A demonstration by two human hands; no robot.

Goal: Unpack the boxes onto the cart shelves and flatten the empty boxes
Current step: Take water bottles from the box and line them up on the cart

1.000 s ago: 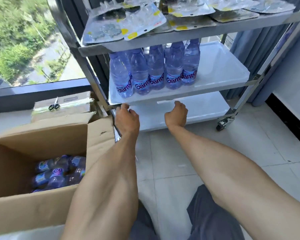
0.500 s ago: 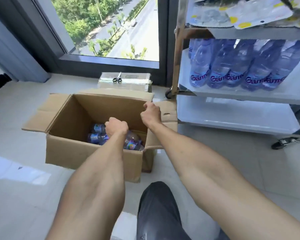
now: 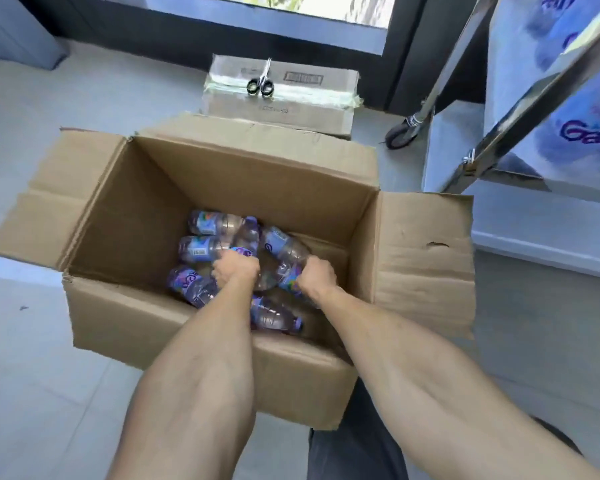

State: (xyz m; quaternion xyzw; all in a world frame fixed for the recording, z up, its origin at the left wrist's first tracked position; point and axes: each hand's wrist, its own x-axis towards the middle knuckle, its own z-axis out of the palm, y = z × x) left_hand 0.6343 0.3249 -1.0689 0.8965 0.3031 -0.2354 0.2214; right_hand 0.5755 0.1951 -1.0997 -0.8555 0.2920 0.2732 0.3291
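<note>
I look down into the open box [image 3: 94, 216] on the floor [image 3: 32, 358], its flaps folded outward. Bottles [image 3: 201, 251] lie on their sides in a heap at its bottom. My left hand [image 3: 235, 270] is down in the box, fingers curled around a bottle [image 3: 246, 237] in the middle of the heap. Just right of it my right hand [image 3: 317, 275] grips another bottle [image 3: 284, 249], which lies tilted against the right wall. Behind the open box sits a taped box [image 3: 312, 98] with scissors [image 3: 261, 83] resting on top. At far right stands the cart [image 3: 520, 109], one caster [image 3: 400, 135] on the floor, and more bottles [image 3: 579, 109], blurred, stand on its shelf.
</note>
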